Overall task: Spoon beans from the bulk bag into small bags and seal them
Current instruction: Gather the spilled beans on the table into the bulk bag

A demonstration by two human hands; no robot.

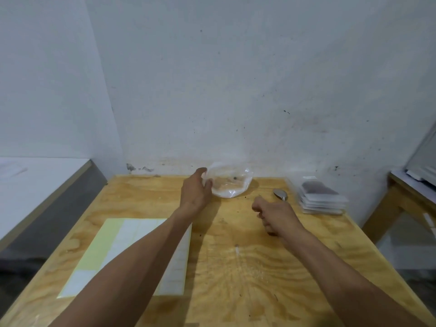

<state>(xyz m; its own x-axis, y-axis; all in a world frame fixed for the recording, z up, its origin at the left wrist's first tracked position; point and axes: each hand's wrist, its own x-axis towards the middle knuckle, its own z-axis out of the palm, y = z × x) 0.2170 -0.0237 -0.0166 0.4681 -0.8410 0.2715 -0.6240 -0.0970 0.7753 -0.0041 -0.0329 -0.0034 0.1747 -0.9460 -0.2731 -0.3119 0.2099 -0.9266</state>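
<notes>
— Where's the bulk bag (230, 185)?

— Far edge of the table (236, 279), by the wall, nearly empty; the left hand (197, 192) cups its side, likely steadying the mouth.

— The right hand (271, 213)?

— Curled closed near the spoon (280, 194); whether it pinches anything, I can't tell. Filled small bags (322, 197) are stacked aside, clear of the work.

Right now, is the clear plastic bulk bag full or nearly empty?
Nearly empty: the clear plastic bulk bag sags flat on the wooden table, showing almost no beans.
</notes>
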